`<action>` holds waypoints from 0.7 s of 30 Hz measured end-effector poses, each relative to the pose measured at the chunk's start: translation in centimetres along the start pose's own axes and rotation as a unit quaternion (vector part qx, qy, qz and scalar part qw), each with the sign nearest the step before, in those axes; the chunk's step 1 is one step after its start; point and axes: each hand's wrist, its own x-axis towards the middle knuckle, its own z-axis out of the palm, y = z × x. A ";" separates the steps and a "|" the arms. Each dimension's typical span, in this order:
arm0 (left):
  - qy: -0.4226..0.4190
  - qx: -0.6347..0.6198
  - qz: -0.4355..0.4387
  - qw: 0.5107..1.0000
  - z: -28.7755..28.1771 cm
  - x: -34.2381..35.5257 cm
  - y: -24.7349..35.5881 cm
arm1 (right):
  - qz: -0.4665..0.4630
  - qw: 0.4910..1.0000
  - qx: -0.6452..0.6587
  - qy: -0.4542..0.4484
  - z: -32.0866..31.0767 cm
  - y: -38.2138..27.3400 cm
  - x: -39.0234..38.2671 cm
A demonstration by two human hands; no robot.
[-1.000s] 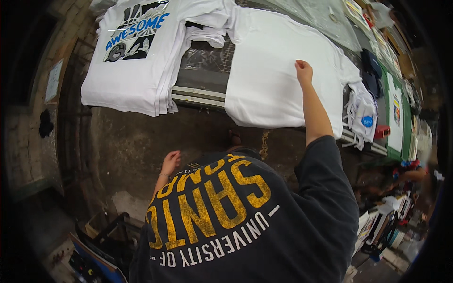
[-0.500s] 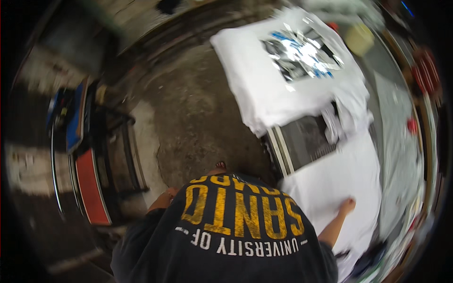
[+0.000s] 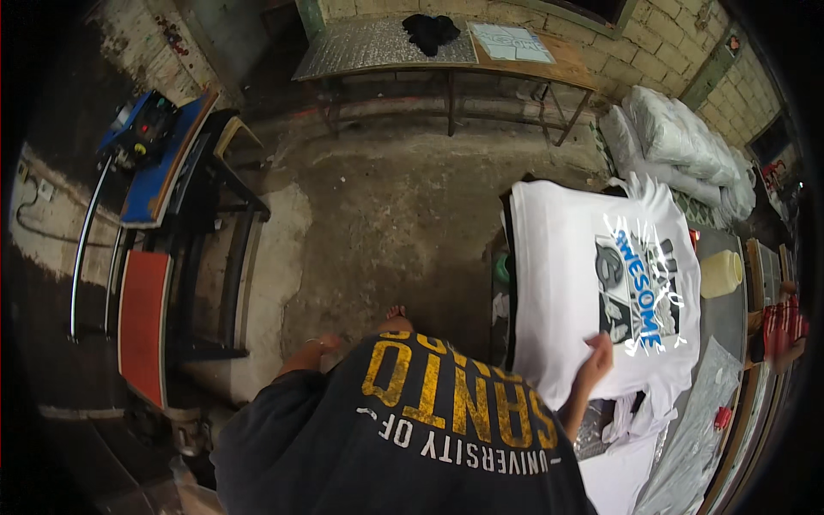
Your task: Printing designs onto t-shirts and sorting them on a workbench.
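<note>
A stack of white T-shirts (image 3: 549, 249) lies on the table to my right; the top one bears a blue, black and grey print (image 3: 637, 287) with a glossy sheen. My right hand (image 3: 598, 356) is over the near edge of that stack, close to the print, with fingers apart and nothing in them; whether it touches the cloth I cannot tell. Low at my left side hangs my left hand (image 3: 324, 344), loose and empty, nearest to the concrete floor. Nearer to me, another white cloth (image 3: 620, 476) is spread on the table, partly beyond my right arm.
At left stands a press-like machine with a blue platen (image 3: 154, 184) and a red platen (image 3: 144, 322). A long table (image 3: 386, 51) at the back holds black cloth. Plastic-wrapped bundles (image 3: 687, 137) are piled at far right. A yellowish container (image 3: 721, 273) and a person in red (image 3: 783, 330) are at right.
My view has swung to the right and up, bringing the back table and wrapped bundles into sight. My right hand has gone from the near white cloth to the printed shirt stack.
</note>
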 end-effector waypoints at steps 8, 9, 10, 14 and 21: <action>0.180 -0.214 0.071 0.958 -28.0 12.1 10.0 | 0.097 0.974 0.014 -0.205 22.9 -10.4 7.3; 0.169 -0.239 0.062 0.954 -31.2 13.5 12.5 | 0.113 0.967 -0.013 -0.229 24.1 -10.4 8.6; 0.117 -0.320 0.066 0.938 -34.3 15.2 15.3 | 0.130 0.967 -0.003 -0.221 25.3 -10.0 9.8; 0.011 -0.423 0.079 0.903 -44.8 23.0 26.2 | 0.144 0.969 -0.009 -0.200 29.6 -6.5 16.6; -0.030 -0.452 0.113 0.884 -60.3 33.1 41.1 | 0.232 0.953 -0.012 -0.194 40.7 0.2 34.6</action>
